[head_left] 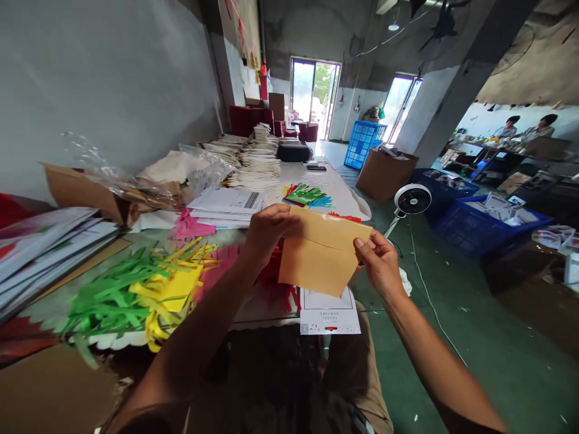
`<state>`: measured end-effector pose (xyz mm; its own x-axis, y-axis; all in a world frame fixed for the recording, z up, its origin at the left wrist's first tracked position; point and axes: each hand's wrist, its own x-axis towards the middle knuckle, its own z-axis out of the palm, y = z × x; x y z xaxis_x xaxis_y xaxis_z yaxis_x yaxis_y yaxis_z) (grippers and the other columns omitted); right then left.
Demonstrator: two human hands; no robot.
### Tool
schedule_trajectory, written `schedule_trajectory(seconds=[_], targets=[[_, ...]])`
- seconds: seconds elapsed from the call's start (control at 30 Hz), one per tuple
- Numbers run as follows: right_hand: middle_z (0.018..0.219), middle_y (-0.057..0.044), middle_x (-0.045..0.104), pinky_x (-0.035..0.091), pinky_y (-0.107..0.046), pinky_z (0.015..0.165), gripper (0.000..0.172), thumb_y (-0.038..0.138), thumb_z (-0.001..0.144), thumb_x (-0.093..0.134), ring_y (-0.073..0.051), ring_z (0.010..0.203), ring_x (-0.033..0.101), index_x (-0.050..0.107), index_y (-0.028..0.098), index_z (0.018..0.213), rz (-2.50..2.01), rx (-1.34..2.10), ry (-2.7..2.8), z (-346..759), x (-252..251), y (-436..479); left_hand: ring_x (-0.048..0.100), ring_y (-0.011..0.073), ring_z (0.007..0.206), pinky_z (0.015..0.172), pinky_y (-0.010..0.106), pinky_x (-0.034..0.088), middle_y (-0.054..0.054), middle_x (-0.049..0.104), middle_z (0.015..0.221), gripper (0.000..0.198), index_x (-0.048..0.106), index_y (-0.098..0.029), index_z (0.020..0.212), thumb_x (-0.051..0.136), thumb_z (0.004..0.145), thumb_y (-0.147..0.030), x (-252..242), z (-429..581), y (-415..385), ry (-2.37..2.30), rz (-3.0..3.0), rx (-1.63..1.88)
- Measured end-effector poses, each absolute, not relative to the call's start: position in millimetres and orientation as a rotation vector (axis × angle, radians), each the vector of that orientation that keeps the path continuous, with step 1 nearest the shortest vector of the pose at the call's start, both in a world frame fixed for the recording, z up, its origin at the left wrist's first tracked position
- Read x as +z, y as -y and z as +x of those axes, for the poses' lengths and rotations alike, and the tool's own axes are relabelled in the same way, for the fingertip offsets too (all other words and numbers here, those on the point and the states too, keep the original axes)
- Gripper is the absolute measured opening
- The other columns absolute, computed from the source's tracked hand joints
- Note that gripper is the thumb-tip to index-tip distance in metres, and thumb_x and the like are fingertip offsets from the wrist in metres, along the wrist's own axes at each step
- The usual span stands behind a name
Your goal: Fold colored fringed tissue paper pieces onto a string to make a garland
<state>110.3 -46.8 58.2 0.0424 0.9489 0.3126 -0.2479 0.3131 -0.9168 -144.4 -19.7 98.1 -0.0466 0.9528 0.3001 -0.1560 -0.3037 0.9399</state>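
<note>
A tan paper envelope [321, 256] is held up above the bench [346, 196], a fold line crossing its middle, and its right corner is pinched between the thumb and fingers of the right hand [380, 265]. Its left edge is gripped by the left hand [269, 232], curled around the paper, though the fingertips seem hidden from this view. Just below, a printed card [330, 311] lies at the bench's front edge, with green and yellow paper tassels [136, 295] well to the left.
</note>
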Motion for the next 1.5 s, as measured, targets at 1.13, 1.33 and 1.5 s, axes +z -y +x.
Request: schedule_trajectory(seconds=[1.13, 1.33, 1.5], targets=[[0.088, 0.000, 0.070, 0.051, -0.027, 0.069, 0.035, 0.044, 0.084, 0.084, -0.017, 0.079, 0.063, 0.075, 0.029, 0.114, -0.989, 0.846, 1.294, 138.0, 41.6, 90.5, 0.046, 0.0112, 0.056, 0.053, 0.026, 0.032, -0.004, 0.061, 0.064, 0.021, 0.079, -0.023, 0.091, 0.075, 0.090, -0.044, 76.3, -96.5, 61.8, -1.207, 1.413, 1.880], [0.083, -0.003, 0.075, 0.050, -0.025, 0.058, 0.020, 0.045, 0.083, 0.084, -0.015, 0.067, 0.062, 0.081, 0.026, 0.089, -1.094, 0.814, 1.299, 138.8, 45.1, 98.0, 0.048, 0.0107, 0.055, 0.054, 0.024, 0.036, -0.004, 0.061, 0.062, 0.023, 0.079, -0.023, 0.094, 0.077, 0.088, -0.045, 71.6, -95.3, 64.8, -1.182, 1.392, 1.849], [0.078, -0.001, 0.071, 0.049, -0.025, 0.056, 0.024, 0.048, 0.086, 0.080, -0.015, 0.064, 0.059, 0.080, 0.025, 0.087, -1.131, 0.695, 1.300, 143.6, 42.9, 100.5, 0.069, 0.0189, 0.079, 0.070, 0.028, 0.054, 0.003, 0.076, 0.093, 0.048, 0.074, -0.025, 0.119, 0.087, 0.076, -0.041, 73.6, -105.2, 74.2, -0.792, 1.251, 1.331]])
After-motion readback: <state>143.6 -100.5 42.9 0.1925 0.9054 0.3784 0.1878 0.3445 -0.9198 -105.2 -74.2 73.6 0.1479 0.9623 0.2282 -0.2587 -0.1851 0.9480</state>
